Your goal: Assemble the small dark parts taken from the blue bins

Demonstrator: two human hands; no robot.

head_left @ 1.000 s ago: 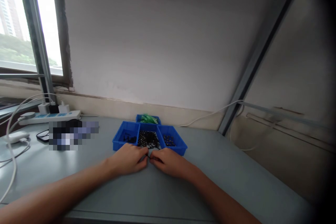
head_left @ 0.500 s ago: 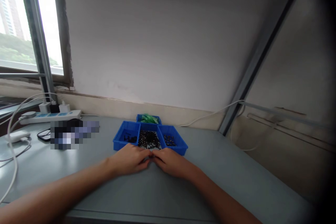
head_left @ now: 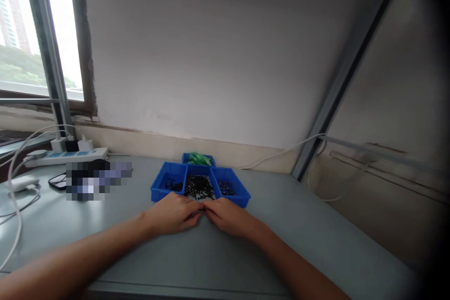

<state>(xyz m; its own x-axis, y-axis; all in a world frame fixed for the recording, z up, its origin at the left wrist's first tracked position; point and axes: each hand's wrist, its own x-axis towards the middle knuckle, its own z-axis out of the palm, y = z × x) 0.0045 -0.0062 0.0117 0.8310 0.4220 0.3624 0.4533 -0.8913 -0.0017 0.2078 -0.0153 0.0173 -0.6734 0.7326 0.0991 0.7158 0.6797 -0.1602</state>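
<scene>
My left hand [head_left: 176,212] and my right hand [head_left: 225,216] meet at the fingertips just in front of the blue bins. The fingers of both are closed in a pinch, and whatever lies between them is too small and hidden to name. Behind the hands, small dark parts, screw-like in look, fill the middle [head_left: 198,185] between two blue bins. The left blue bin [head_left: 158,194] holds a few black pieces [head_left: 174,185]. In the right blue bin [head_left: 242,192] lie small dark and shiny pieces [head_left: 226,187].
A smaller blue bin with a green plastic bag [head_left: 199,159] stands at the back by the wall. To the left are a white power strip [head_left: 79,155] with plugs, white cables, a white adapter [head_left: 24,183] and a blurred-out item [head_left: 94,180]. The grey table [head_left: 183,262] runs beneath everything.
Both hands stay together in nearly the same place, fingertips touching. The whole view has shifted very slightly; the bins and their contents look the same.
</scene>
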